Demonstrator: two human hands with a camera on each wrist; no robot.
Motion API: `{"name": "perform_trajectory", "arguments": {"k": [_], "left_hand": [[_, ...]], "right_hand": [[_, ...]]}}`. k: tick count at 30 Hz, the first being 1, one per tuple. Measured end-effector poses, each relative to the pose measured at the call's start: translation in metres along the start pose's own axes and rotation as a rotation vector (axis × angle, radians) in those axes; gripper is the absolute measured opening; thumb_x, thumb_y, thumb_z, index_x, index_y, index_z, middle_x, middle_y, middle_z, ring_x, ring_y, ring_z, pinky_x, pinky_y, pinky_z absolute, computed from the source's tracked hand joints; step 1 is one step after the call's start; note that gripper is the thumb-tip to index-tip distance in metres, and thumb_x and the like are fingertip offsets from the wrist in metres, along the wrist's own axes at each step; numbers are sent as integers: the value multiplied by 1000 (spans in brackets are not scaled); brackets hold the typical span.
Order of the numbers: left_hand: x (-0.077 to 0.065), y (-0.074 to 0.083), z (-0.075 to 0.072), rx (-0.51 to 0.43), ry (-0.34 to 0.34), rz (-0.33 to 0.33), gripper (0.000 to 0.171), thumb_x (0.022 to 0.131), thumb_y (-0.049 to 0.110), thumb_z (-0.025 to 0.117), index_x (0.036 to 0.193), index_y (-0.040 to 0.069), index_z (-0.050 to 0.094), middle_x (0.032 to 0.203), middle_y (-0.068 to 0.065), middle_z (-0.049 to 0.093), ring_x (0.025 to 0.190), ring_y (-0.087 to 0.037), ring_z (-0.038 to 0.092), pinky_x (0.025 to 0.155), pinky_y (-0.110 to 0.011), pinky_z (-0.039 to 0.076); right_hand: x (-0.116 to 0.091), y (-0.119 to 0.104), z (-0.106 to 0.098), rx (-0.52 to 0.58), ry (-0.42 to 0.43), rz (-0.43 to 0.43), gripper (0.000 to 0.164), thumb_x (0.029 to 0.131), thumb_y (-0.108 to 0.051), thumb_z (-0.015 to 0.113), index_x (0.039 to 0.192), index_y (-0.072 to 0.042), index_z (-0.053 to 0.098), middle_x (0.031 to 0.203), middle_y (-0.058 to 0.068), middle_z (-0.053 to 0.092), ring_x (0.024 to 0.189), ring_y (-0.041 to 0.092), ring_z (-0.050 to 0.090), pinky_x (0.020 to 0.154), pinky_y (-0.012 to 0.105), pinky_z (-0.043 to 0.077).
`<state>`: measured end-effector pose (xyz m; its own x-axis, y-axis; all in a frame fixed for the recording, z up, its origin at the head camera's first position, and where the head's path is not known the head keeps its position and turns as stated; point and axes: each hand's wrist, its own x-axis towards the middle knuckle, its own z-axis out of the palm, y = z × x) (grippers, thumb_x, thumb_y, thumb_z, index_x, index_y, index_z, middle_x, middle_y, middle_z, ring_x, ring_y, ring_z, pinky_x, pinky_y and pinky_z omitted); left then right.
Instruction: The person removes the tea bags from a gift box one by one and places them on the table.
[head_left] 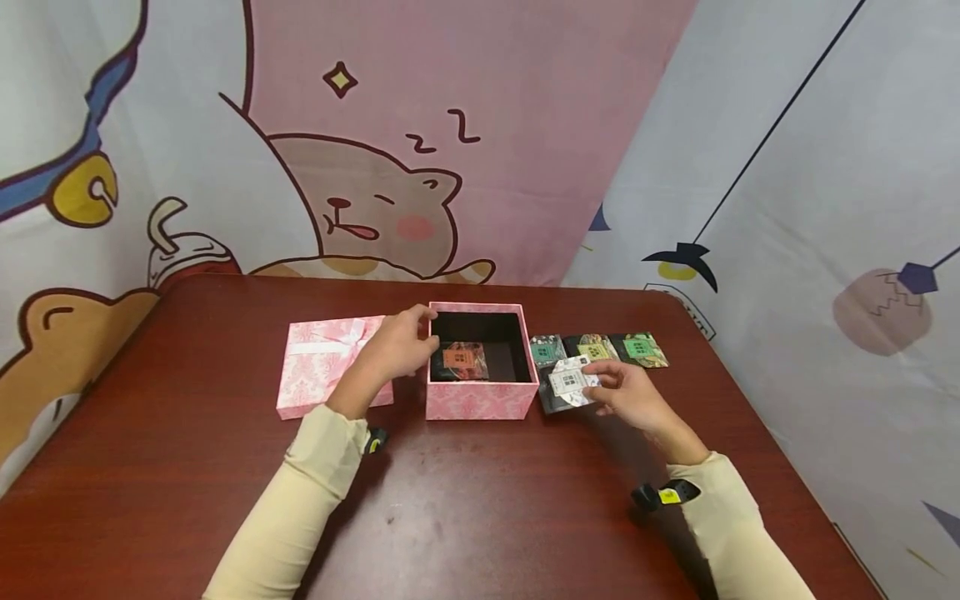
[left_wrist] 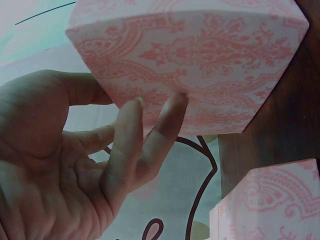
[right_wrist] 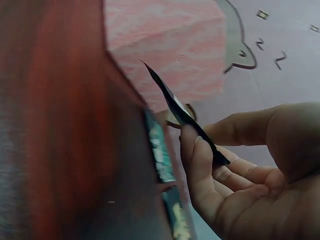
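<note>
A pink patterned gift box (head_left: 482, 401) stands uncovered, its inside black. One flat black packet with an orange label (head_left: 465, 360) lies in it. My left hand (head_left: 401, 340) is at the box's left wall; the thumb reaches over the rim while other fingers lie along the outside (left_wrist: 200, 60). To the right of the box, my right hand (head_left: 626, 395) pinches a thin black packet with a white label (head_left: 570, 382). The right wrist view shows that packet (right_wrist: 172, 102) edge-on, between thumb and fingers, tilted above the table.
Left of the box lies its pink lid (head_left: 322, 367) with a white bow. Beyond the right hand, a row of black packets rests on the table: one with a teal label (head_left: 546, 351), one yellow (head_left: 596, 350), one green (head_left: 641, 348). A printed cloth (head_left: 562, 100) hangs behind the brown table (head_left: 450, 508).
</note>
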<state>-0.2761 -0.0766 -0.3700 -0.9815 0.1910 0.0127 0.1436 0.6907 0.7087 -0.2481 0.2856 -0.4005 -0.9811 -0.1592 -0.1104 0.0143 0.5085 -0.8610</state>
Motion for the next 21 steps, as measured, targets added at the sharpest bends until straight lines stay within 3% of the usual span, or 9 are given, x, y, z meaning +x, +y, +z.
{"name": "perform_trajectory", "arguments": {"k": [4, 8, 12, 21], "left_hand": [[-1, 0, -1, -2, 0, -2, 43, 95, 19, 60, 136, 9, 52, 101, -14, 61, 47, -16, 61, 51, -31, 51], [-1, 0, -1, -15, 2, -1, 44, 95, 19, 60, 136, 8, 52, 110, -16, 61, 47, -16, 61, 49, -30, 51], [-1, -2, 0, -27, 4, 7, 44, 94, 17, 60, 136, 6, 53, 114, -17, 62, 46, -15, 60, 48, -29, 51], [2, -3, 1, -27, 8, 8, 44, 94, 19, 60, 136, 8, 53, 105, -14, 61, 46, -15, 61, 49, -30, 51]], "right_hand": [[0, 6, 13, -1, -26, -17, 37, 90, 4, 65, 125, 14, 55, 115, 33, 62, 69, 14, 62, 58, 31, 56], [0, 9, 20, -22, -56, -36, 37, 90, 3, 64, 123, 15, 55, 94, 22, 68, 66, 17, 63, 54, 31, 55], [-1, 9, 24, -68, -74, -44, 35, 92, -1, 63, 124, 12, 57, 88, 15, 71, 69, 21, 69, 51, 33, 54], [-4, 6, 22, -207, -43, -101, 34, 93, -6, 64, 125, 6, 61, 84, 13, 70, 64, 24, 64, 49, 34, 51]]}}
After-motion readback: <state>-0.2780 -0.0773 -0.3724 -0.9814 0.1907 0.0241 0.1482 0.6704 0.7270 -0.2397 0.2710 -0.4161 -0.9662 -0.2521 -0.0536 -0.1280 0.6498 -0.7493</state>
